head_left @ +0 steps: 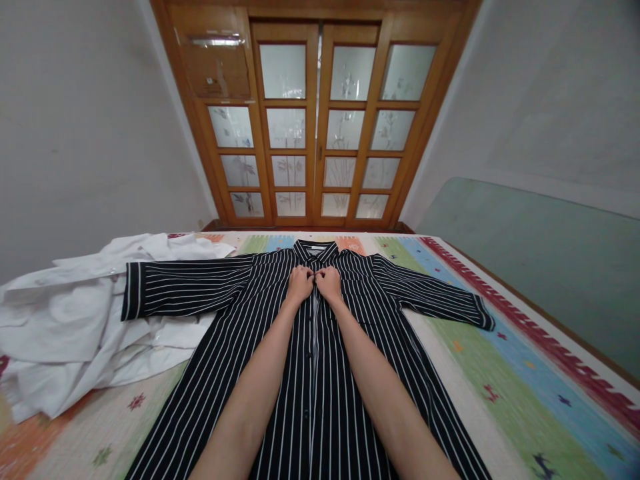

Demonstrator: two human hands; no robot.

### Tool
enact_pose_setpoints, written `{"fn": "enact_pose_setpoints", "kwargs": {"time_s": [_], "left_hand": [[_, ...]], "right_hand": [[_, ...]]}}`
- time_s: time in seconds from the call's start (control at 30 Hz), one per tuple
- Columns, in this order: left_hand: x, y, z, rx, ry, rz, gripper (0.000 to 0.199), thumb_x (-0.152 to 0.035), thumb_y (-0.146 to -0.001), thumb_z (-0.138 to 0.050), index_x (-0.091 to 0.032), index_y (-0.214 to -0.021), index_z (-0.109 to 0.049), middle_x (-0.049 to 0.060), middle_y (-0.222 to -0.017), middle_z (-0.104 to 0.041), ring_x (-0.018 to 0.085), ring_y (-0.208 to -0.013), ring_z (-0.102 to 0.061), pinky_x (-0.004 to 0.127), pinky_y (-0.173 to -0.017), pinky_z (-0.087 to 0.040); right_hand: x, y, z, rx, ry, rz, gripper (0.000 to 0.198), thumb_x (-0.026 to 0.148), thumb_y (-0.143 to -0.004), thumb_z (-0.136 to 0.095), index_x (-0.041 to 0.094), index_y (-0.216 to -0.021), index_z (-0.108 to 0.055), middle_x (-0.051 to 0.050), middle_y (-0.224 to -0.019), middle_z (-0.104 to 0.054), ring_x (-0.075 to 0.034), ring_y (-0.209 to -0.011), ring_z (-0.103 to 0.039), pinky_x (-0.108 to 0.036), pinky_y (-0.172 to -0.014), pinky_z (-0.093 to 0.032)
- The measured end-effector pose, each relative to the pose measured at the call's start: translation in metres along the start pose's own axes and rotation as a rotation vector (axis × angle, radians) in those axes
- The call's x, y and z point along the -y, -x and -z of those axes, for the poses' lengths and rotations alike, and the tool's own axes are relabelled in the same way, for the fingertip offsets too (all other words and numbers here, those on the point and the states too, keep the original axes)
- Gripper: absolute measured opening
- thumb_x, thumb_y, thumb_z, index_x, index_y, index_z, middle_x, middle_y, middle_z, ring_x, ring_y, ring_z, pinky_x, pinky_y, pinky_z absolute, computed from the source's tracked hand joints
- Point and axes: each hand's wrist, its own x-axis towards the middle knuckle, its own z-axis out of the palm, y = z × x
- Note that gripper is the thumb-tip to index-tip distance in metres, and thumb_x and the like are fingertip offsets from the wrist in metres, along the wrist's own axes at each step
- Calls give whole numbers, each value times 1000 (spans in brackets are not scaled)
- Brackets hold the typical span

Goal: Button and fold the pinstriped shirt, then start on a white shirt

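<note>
A black shirt with white stripes (270, 373) lies spread out, front side up, its collar at the far end and its sleeves stretched to both sides. My left hand (301, 283) and my right hand (328, 283) meet at the front opening, a little below the collar. The fingers of each hand are pinched on an edge of the shirt's front placket. Whatever button sits between the fingertips is too small to make out. Lower down, the placket edges lie side by side, with dark buttons along one of them.
A crumpled white garment (65, 333) lies at the left, partly under the striped sleeve. Beneath everything is a colourful patterned cloth (465, 373). A pale green board (540, 247) leans along the right wall. Wooden glass-paned doors (320, 120) stand beyond the far edge.
</note>
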Motion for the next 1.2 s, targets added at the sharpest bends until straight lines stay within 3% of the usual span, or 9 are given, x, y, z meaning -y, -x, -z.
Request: {"fn": "enact_pose_setpoints", "kwargs": {"time_s": [0.27, 0.57, 0.83, 1.2], "left_hand": [[-6, 0, 5, -6, 49, -6, 17, -6, -85, -51, -17, -78, -61, 6, -84, -64, 19, -85, -59, 32, -83, -46], [-5, 1, 7, -13, 55, 47, 17, -3, -80, -52, -16, -80, -63, 6, -82, -66, 17, -80, -61, 30, -79, -48], [-2, 0, 3, -49, 7, 74, 12, -7, -79, -58, -16, -73, -63, 7, -83, -62, 22, -92, -58, 37, -90, -44], [-5, 1, 8, -22, 62, 54, 14, -7, -84, -54, -16, -79, -63, 7, -83, -67, 19, -81, -61, 32, -81, -47]], "right_hand": [[5, 0, 3, 54, -14, 21, 27, 8, -81, -51, 18, -81, -76, -8, -86, -66, -20, -86, -57, -29, -84, -41], [11, 3, 7, 87, -14, 7, 10, 19, -75, -66, 16, -80, -75, -6, -85, -67, -20, -85, -59, -27, -83, -42], [11, 2, 8, 81, 0, -8, 12, 13, -78, -63, 16, -78, -75, -7, -81, -66, -20, -83, -58, -27, -80, -42], [11, 0, 11, 108, -57, -9, 19, 14, -83, -56, 16, -79, -74, -7, -84, -68, -20, -83, -59, -27, -79, -42]]}}
